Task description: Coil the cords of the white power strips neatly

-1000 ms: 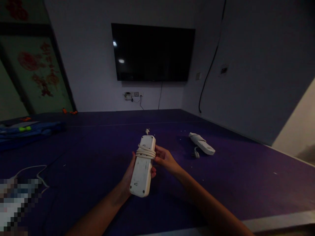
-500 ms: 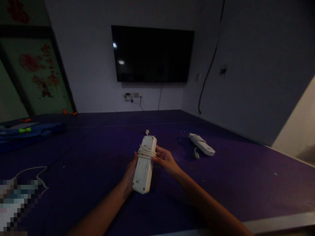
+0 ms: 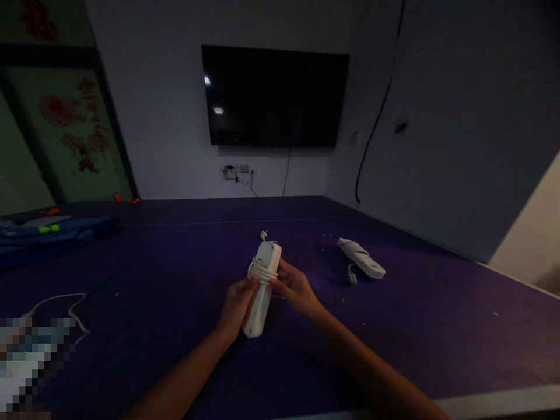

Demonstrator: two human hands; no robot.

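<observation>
In the head view, your left hand (image 3: pixel 236 306) and right hand (image 3: pixel 297 289) are gripping the white power strip (image 3: pixel 257 318) from either side, thumbs pressing by its wrapped cord (image 3: pixel 263 274). It is lying between them — over the purple surface (image 3: pixel 420 332) — its long axis pointing away, leaning slightly right, neither hand clearly nearer.

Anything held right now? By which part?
Yes: the left hand and right hand hold the white power strip by its long sides, at the wrapped cord.

The head view looks forward and down past the nearby power strip (image 3: pixel 261 302) toward the television (image 3: pixel 275 96).
</observation>
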